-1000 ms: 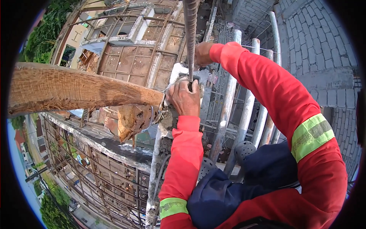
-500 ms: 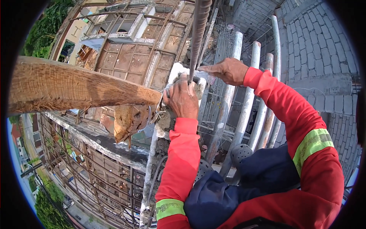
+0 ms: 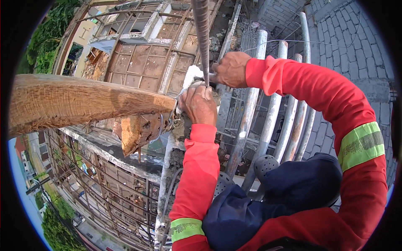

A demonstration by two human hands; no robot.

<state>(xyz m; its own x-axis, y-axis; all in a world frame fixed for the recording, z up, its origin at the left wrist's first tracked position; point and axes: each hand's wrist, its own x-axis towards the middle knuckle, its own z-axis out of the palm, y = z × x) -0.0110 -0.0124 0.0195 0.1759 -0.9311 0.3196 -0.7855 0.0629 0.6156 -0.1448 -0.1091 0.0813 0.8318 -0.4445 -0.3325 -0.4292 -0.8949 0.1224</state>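
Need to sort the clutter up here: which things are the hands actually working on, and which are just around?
In hand:
left hand
right hand
ribbed steel bar
thin wire
wooden beam

Just around:
grey scaffold pipes
brick wall
perforated grey clogs

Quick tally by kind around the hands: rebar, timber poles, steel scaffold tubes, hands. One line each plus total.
Ribbed rebar: 1
Timber poles: 2, the long pole and the cut pole end wired beneath it
Steel scaffold tubes: 4, the first at
Hands: 2, left hand and right hand
Total: 9
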